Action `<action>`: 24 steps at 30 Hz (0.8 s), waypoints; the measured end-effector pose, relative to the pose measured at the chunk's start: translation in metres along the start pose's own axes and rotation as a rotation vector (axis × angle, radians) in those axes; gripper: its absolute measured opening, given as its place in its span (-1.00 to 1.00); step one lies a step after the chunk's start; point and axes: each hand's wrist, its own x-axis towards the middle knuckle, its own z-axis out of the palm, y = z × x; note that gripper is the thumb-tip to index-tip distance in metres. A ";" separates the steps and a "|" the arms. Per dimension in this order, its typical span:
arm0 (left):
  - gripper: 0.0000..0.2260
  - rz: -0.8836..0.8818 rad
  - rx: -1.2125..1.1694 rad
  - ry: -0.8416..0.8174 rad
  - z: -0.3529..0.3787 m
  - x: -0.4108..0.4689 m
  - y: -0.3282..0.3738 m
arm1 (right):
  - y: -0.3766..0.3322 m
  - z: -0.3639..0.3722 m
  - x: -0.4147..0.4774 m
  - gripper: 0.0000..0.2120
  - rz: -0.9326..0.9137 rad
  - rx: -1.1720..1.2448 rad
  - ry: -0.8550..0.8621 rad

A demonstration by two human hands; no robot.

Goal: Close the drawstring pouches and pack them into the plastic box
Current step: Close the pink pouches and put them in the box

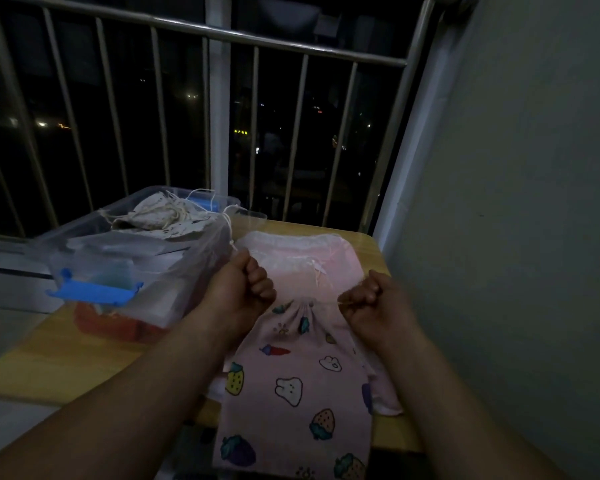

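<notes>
Head view is showing both hands balled into fists on either side of the printed pouch (291, 382), which is lying on the desk (66, 358) with its lower half hanging over the near edge. The right hand (374, 299) is pinching a thin drawstring (326, 302) that is running out of the gathered mouth. The left hand (238, 289) is curling tightly on the other side, most likely around the opposite cord, though that cord is not showing. The mouth is looking bunched but perhaps not fully drawn.

Several things are threatening to go wrong. If one hand is pulling harder than the other, the pouch is likely to slide sideways, and since so much of it is overhanging, it could be slipping off the desk. A plain pink pouch (291, 258) is lying underneath and could be getting dragged along. The plastic box (94, 244), just beside the left hand, is already looking heaped with pale pouches (160, 216), and their loose strings are trailing over its rim. Another pouch pushed in could be catching those strings or keeping the blue latch (94, 292) from closing. Dim light is also making the fine cord hard to follow.
</notes>
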 end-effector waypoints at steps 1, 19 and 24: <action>-0.58 0.021 0.087 -0.009 -0.001 0.001 -0.001 | 0.001 -0.001 0.001 -0.60 0.014 -0.030 0.008; -0.59 0.374 1.566 -0.296 0.011 -0.014 -0.030 | 0.001 0.030 -0.009 -0.67 -0.313 -0.894 -0.218; -0.65 0.391 1.410 -0.165 0.008 -0.001 -0.029 | 0.016 0.025 -0.006 -0.79 -0.212 -0.867 -0.085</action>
